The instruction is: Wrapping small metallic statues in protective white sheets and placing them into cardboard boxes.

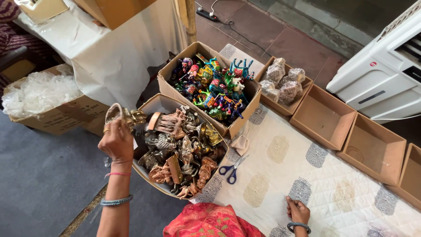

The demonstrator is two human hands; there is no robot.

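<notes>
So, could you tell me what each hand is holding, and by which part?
The left hand grips a small brass-coloured metal figurine around its near end. The right hand holds nothing, resting on the patterned cloth.

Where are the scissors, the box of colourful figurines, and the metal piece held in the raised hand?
scissors (231,168): head view, on the pivot above the blue handles.
box of colourful figurines (166,85): head view, on its cardboard side wall.
metal piece (131,117): head view, on the brass part beside the left hand (117,141).
</notes>
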